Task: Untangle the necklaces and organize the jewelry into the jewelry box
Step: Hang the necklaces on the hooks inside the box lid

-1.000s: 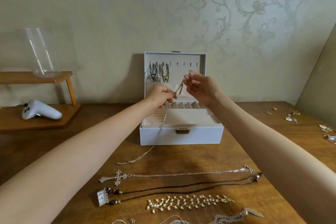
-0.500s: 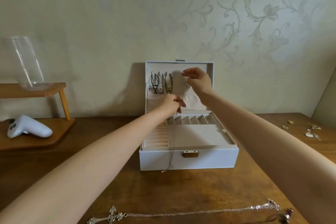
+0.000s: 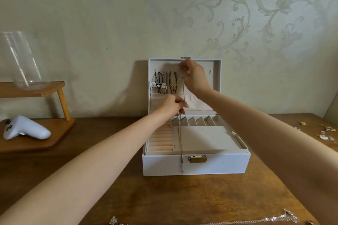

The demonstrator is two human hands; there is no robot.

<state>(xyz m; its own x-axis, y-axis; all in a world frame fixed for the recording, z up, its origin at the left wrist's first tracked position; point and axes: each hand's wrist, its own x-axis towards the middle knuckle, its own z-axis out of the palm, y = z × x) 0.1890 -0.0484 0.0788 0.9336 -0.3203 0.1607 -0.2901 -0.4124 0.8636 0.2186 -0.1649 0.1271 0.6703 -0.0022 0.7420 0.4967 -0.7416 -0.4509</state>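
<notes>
A white jewelry box (image 3: 215, 165) stands open in the middle of the wooden table, its lid upright against the wall. Several necklaces (image 3: 165, 83) hang from hooks inside the lid. My right hand (image 3: 193, 76) is raised to the lid's hook row and pinches the top of a thin silver chain (image 3: 181, 133). The chain hangs straight down over the box's front edge. My left hand (image 3: 173, 105) pinches the same chain lower down, in front of the lid's pocket. A silver cross necklace (image 3: 265, 220) lies at the near table edge.
Small earrings and charms (image 3: 324, 132) lie scattered at the table's right. At the left, a wooden stand (image 3: 36, 91) carries a clear glass vase (image 3: 22, 60), and a white controller (image 3: 25, 129) rests on its lower board. The wall is right behind the box.
My right hand has risen from mid-air in front of the box to the lid's hook row, lifting the chain off the table. The view has moved closer to the box.
</notes>
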